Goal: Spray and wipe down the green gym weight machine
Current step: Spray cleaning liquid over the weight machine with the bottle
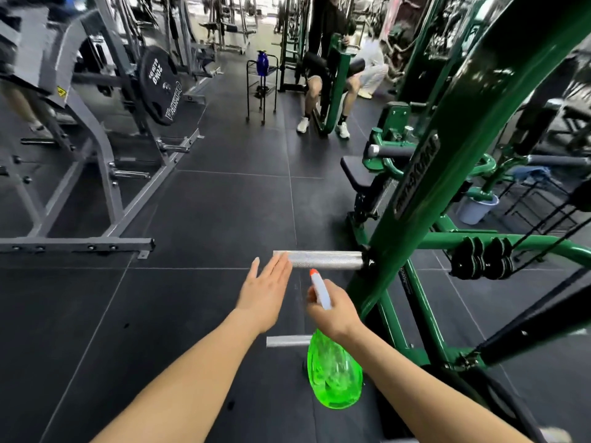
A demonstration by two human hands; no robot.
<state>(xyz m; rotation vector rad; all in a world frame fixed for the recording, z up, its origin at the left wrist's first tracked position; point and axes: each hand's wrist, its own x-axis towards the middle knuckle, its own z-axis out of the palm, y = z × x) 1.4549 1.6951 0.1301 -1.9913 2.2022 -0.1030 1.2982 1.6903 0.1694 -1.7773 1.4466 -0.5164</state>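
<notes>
The right hand [334,310] grips the white trigger head of a green spray bottle [334,375], its orange nozzle aimed toward a knurled steel peg [323,259]; the translucent bottle hangs below the wrist. The left hand [267,290] is spread flat with fingers straight and together, fingertips at the free end of that peg, holding nothing. The peg juts from the slanted upright of the green weight machine [447,148], which fills the right side. A second, lower peg [286,341] shows behind the bottle. Across the black rubber floor [208,203] stands a grey plate-loaded machine [105,148] carrying a black weight plate [160,86].
</notes>
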